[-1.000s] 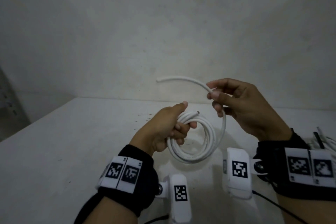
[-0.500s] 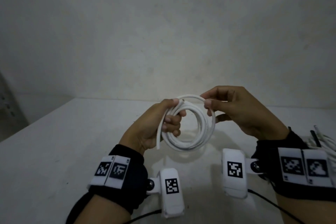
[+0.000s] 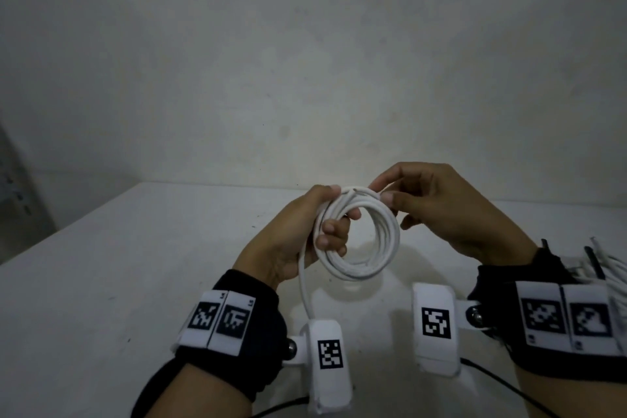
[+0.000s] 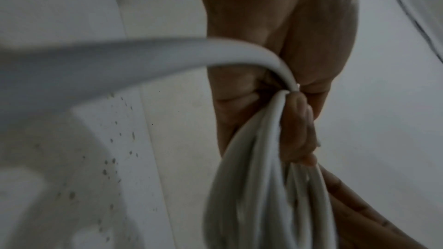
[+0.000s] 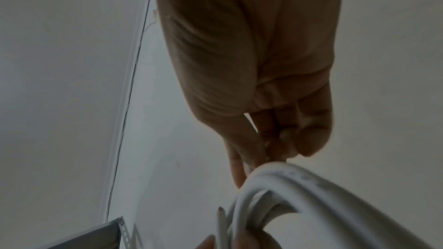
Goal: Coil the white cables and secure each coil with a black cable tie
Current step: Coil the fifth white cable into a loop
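A white cable coil (image 3: 380,248) of several loops is held upright above the white table (image 3: 118,282). My left hand (image 3: 315,224) grips the coil's left side, fingers curled through the ring. A loose tail (image 3: 303,288) hangs from that grip toward my left wrist; it crosses the left wrist view as a blurred band (image 4: 120,60). My right hand (image 3: 420,204) pinches the coil's top right between thumb and fingers. The coil's loops (image 4: 258,186) fill the lower left wrist view. In the right wrist view the loops (image 5: 299,192) and a cut cable end (image 5: 221,217) show below the fingers.
More white cables and black ties (image 3: 597,261) lie at the table's right edge behind my right wrist. A grey wall rises behind the table. A metal shelf frame (image 3: 13,200) stands at the far left; its corner (image 5: 115,228) shows in the right wrist view.
The free end that arched above the coil has been wound in. A tail now hangs from my left hand. My right hand moved left onto the coil's top, and both hands rose slightly.
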